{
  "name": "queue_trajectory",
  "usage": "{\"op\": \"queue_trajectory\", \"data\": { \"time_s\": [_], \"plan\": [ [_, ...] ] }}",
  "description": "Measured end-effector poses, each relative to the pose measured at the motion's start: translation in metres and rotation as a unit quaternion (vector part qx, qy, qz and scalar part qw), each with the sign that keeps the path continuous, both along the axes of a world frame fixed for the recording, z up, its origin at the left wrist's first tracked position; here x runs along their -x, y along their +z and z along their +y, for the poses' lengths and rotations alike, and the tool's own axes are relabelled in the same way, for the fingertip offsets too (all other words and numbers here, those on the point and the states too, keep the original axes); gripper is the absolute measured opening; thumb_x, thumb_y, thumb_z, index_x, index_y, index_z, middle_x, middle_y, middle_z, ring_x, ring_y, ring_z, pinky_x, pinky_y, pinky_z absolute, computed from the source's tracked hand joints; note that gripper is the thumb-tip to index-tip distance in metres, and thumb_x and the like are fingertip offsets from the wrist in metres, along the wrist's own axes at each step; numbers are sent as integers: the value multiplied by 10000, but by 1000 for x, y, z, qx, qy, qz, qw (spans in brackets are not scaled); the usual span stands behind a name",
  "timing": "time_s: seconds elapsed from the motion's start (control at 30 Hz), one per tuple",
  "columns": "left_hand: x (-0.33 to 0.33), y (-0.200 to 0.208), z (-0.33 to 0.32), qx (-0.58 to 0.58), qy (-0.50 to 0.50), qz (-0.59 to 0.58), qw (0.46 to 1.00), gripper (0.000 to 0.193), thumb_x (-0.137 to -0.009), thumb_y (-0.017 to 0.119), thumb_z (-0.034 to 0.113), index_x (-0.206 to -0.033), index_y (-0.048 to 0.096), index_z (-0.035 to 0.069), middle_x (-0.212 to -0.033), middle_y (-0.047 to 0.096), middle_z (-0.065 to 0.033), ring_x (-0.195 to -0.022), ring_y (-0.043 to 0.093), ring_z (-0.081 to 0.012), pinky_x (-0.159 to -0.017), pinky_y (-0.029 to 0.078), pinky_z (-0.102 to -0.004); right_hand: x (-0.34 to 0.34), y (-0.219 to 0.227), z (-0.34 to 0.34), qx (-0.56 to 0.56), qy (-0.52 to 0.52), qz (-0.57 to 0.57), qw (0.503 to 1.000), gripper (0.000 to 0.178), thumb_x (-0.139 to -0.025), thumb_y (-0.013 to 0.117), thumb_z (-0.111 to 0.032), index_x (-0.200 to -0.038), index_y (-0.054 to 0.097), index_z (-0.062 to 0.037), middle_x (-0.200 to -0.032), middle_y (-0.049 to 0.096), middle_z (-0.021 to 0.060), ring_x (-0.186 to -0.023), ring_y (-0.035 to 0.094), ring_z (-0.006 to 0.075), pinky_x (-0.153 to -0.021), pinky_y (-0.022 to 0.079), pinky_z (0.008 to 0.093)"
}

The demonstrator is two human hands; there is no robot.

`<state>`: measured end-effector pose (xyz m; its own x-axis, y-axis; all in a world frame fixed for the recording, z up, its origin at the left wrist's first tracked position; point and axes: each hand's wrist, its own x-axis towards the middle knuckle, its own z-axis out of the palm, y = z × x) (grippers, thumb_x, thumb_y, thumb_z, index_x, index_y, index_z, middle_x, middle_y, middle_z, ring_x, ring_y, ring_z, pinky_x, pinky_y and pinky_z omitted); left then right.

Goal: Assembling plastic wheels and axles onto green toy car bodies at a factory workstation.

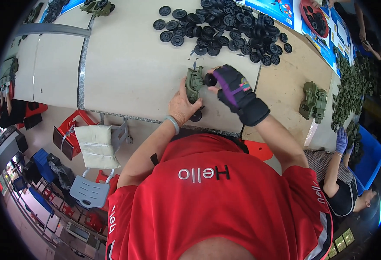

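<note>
A dark green toy vehicle body [194, 83] stands on the table in front of me, its length running away from me. My left hand [183, 106] grips its near end, with fingers along the left side and the thumb on the right. By that thumb a black wheel [196, 116] shows at the near end; I cannot tell whether it is fitted. My right hand [234, 88], in a black and purple fingerless glove, pinches another black wheel [210, 79] against or close beside the body's right side.
Loose black wheels [229, 21] lie heaped at the far side. Another green toy vehicle [314, 102] sits to the right, near a heap of green parts [351, 82]. A red basin [304, 17] holds wheels. A co-worker's purple-gloved hand [341, 141] reaches toward the parts.
</note>
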<state>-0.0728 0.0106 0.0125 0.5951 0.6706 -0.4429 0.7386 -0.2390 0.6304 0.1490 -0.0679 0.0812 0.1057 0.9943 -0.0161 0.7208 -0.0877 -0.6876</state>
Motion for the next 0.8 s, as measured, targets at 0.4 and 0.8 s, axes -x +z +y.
{"op": "queue_trajectory", "data": {
  "time_s": [0.4,0.8],
  "plan": [
    [-5,-4,1,-39,0,-23,999,927,-789,808,439,-1523,396,51,-1020,724,-241,-999,711,-422,-903,575,-520,21,-18,15,9,7,-64,998,541,-809,841,-248,-1304,693,-87,-1156,696,184,-1079,662,378,-935,538,477],
    [-5,-9,1,-60,-45,-16,997,848,-793,796,504,-1403,477,9,-1030,722,-212,-993,710,-393,-941,504,-507,36,-44,77,-133,-102,-33,985,358,-848,642,-52,-1202,691,-47,-1016,722,175,-1004,664,384,-867,533,491]
  ]
}}
